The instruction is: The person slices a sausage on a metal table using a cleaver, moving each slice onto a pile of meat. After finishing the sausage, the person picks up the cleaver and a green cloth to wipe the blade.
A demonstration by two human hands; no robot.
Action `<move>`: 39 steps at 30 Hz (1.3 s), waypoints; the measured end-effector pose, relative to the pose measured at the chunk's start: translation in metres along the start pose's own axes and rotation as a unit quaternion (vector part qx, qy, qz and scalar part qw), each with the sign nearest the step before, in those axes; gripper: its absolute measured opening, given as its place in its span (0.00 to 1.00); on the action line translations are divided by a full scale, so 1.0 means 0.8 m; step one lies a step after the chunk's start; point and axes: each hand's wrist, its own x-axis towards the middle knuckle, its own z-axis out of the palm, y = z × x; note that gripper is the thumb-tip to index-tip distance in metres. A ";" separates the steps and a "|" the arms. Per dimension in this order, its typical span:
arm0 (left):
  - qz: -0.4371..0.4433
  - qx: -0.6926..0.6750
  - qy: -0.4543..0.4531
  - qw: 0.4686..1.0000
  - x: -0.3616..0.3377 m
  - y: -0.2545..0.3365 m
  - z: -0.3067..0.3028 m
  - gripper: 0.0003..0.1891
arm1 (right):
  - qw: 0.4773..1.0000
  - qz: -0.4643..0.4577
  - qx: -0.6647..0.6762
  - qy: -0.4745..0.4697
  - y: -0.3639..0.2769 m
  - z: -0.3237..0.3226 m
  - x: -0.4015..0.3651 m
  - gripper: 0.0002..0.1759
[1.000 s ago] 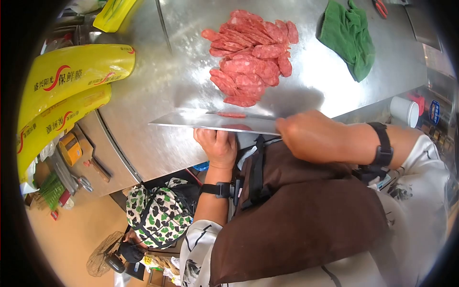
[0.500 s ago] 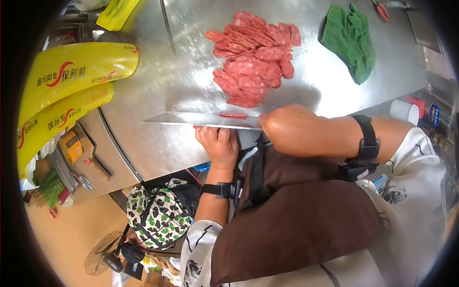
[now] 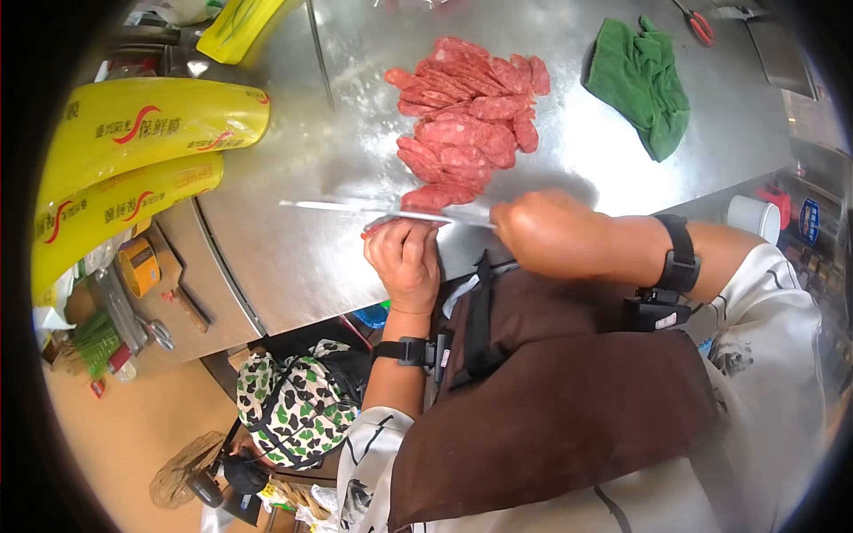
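Observation:
My right hand (image 3: 546, 233) is closed around the handle of a large knife (image 3: 342, 208), whose blade reaches left over the steel table. Its blade looks thin from above, nearly edge-on. Just below it my left hand (image 3: 404, 258) has its fingers curled over a sausage; a reddish bit of sausage (image 3: 371, 230) shows at the fingertips, while most of the piece is hidden. Beyond the blade lies a pile of red, white-flecked sausage slices (image 3: 466, 120), and its nearest slices (image 3: 440, 197) come right up to the knife.
A green cloth (image 3: 640, 89) and red-handled scissors (image 3: 699, 27) lie at the back right. Yellow cling-film rolls (image 3: 169, 120) stand at the left, near a cleaver (image 3: 191, 309) and another pair of scissors (image 3: 160, 335). A person in a patterned top (image 3: 298, 404) is at lower left.
The knife has lifted and turned so its blade looks narrower. A slice that clung to the blade is no longer seen there, and slices now lie nearer the knife.

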 end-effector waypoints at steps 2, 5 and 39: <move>-0.002 -0.012 -0.009 1.000 0.004 0.003 -0.004 0.17 | 1.000 0.008 0.000 0.019 -0.001 -0.004 -0.001 0.07; -0.001 -0.006 0.002 1.000 0.008 0.006 -0.005 0.13 | 0.999 0.020 -0.003 0.033 0.003 -0.016 -0.027 0.07; -0.030 -0.008 -0.026 0.999 -0.020 -0.012 0.000 0.22 | 0.993 0.019 0.013 -0.112 -0.016 -0.045 -0.071 0.09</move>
